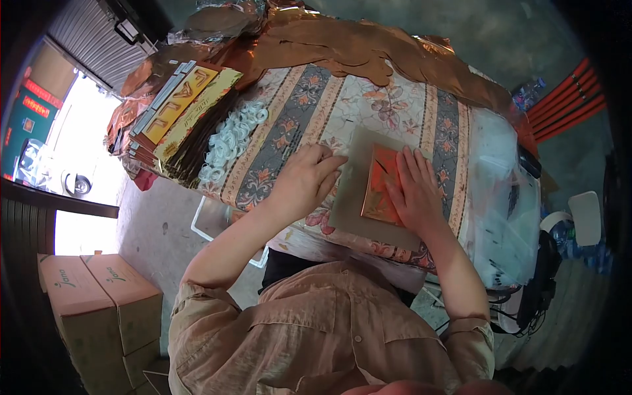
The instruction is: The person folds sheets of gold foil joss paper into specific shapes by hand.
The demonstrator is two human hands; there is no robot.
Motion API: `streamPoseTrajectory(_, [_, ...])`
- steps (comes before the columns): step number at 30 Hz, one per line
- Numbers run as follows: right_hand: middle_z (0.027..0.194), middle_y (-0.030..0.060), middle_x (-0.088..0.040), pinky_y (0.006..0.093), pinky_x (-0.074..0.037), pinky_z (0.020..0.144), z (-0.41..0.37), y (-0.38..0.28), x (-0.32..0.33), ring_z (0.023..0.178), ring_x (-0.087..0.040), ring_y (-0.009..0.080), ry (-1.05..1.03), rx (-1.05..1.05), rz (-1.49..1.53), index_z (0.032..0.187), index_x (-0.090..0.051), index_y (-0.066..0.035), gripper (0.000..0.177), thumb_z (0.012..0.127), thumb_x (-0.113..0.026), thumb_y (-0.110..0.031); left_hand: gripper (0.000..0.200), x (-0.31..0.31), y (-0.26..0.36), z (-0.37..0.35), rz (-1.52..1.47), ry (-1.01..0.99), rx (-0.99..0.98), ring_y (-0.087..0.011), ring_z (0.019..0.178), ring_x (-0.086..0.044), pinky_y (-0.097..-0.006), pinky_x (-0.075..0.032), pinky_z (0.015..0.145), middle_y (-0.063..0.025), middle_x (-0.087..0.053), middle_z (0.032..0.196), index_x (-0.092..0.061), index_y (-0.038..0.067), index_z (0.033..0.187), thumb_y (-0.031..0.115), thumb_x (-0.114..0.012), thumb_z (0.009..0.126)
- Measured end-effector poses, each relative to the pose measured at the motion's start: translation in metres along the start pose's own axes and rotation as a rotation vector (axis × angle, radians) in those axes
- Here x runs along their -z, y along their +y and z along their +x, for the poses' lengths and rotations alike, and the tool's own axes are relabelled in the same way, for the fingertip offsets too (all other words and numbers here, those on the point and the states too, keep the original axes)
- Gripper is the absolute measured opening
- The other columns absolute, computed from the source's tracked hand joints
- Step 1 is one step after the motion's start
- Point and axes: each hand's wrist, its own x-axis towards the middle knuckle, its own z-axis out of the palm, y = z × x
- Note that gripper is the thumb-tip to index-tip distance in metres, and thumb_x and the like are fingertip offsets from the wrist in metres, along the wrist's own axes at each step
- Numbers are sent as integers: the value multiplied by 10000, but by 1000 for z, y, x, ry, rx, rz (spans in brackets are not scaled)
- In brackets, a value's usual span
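Note:
My right hand (419, 191) lies flat with its fingers stretched over the right part of a shiny orange-red packet (376, 199) with a gold pattern. The packet rests on a grey-green board (349, 204), which sits on the patterned tablecloth (375, 105). At the board's left edge is my left hand (304, 178), fingers bent and pressed together; whatever they hold, if anything, is hidden. Just behind that hand, a few small dark strips (288, 139) lie on the cloth.
At the left are stacked printed cards (191, 108) and a heap of white rings (230, 141). Copper-coloured sheets (329, 43) cover the far edge. Clear plastic bags (500, 210) lie at the right. Cardboard boxes (99, 303) stand on the floor.

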Motion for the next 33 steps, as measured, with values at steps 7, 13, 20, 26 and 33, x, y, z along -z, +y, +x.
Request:
streamPoseTrajectory(7, [1499,192,-346,487,-214,1147,-1,1,-3,1400,-300,372,34,10,-7,1440,-361,-8,585,973,-491,-335,226,-1,4,4,-37,50,-39,-343,953,-589,-397,-493,835,-155,-587,1018,-646,5,1019,95,-676,814])
streamPoseTrajectory(13, [1498,190,-350,490,-215,1148,-1,1,-3,1397,-306,374,33,1,0,1430,-372,-7,578,974,-491,-342,188,-3,7,5,-37,12,26,-351,913,-606,-411,-505,808,-160,-600,944,-646,3,950,90,-676,786])
streamPoseTrajectory(20, [1496,192,-351,490,-217,1148,-1,2,-4,1395,-306,377,26,0,-4,1430,-371,-7,583,971,-493,-345,155,-4,13,9,-26,-40,75,-377,825,-631,-425,-516,746,-222,-618,869,-657,-4,938,46,-613,798])
streamPoseTrajectory(26, [1480,202,-369,481,-229,1142,1,4,-7,1384,-319,381,40,7,-7,1413,-389,6,567,972,-491,-336,163,5,22,14,-107,-102,145,-381,808,-644,-447,-523,730,-230,-636,868,-641,-5,897,69,-593,760])
streamPoseTrajectory(33, [1474,205,-376,472,-240,1136,-1,6,-11,1366,-340,394,81,41,-35,1412,-391,4,562,976,-486,-339,238,11,29,18,-177,-237,286,-394,743,-650,-474,-516,684,-209,-647,773,-544,10,1017,61,-583,789])
